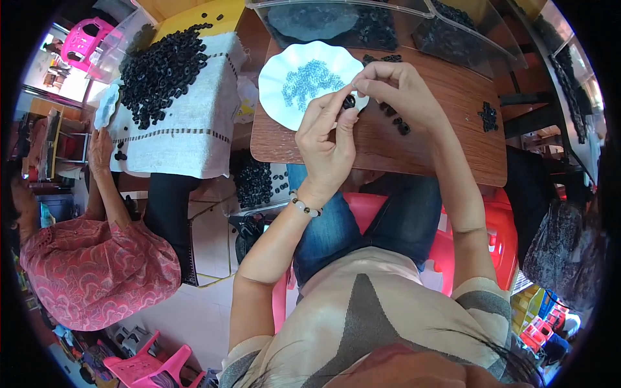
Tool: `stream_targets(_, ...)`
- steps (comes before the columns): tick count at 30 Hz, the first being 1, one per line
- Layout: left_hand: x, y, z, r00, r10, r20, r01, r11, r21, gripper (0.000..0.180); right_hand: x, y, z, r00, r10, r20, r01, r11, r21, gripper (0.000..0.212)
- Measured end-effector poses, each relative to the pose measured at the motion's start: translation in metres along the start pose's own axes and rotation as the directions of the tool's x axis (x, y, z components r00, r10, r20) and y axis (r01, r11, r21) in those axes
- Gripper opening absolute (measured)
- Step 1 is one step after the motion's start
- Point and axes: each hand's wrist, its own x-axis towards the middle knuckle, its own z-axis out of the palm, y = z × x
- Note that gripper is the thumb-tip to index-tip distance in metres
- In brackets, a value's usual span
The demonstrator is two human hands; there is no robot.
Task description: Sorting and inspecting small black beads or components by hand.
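My left hand [325, 139] is raised over the near edge of the brown table, with a small black part [349, 101] pinched between thumb and fingers. Just to its right, my right hand [402, 94] has thumb and forefinger pressed together above the black part. Whatever lies between those fingertips is too small to make out. Behind both hands stands a white scalloped plate [273, 84], bearing a heap of tiny silvery pieces [312, 79] that look like springs. Several loose black parts [402, 126] lie on the table beside my hands.
Clear plastic bins [336, 26] of black parts line the table's far side. A small black cluster [488, 116] lies at its right. On the left, a co-worker's hand [100, 150] touches a plate beside a cloth-covered table [178, 152] with a black heap [165, 71].
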Motion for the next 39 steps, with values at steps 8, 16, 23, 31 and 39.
stream_targets(8,-0.001,0.006,-0.001,0.995,0.097,0.034,-0.099,0.993,0.070,0.033,-0.020,-0.009,-0.003,0.997,-0.080,-0.018,0.078,0.994,-0.070,0.017)
stream_targets(16,0.001,0.005,-0.001,0.993,0.109,0.046,-0.113,0.988,0.102,0.034,-0.033,-0.012,-0.013,0.998,-0.064,-0.006,0.063,0.995,-0.077,0.018)
stream_targets(23,0.000,0.003,0.000,0.983,0.155,0.095,-0.166,0.979,0.115,0.030,-0.035,-0.016,-0.013,1.000,-0.018,0.024,0.023,0.976,-0.215,0.018)
stream_targets(31,-0.002,0.001,0.006,0.970,0.149,0.194,-0.161,0.986,0.050,0.033,-0.040,-0.008,-0.016,0.999,0.046,0.008,-0.041,0.950,-0.310,0.021)
stream_targets(39,-0.001,-0.002,0.006,0.983,-0.056,0.176,0.069,0.995,-0.067,0.028,-0.036,0.002,-0.013,0.999,-0.008,-0.032,0.002,0.986,-0.168,0.023)
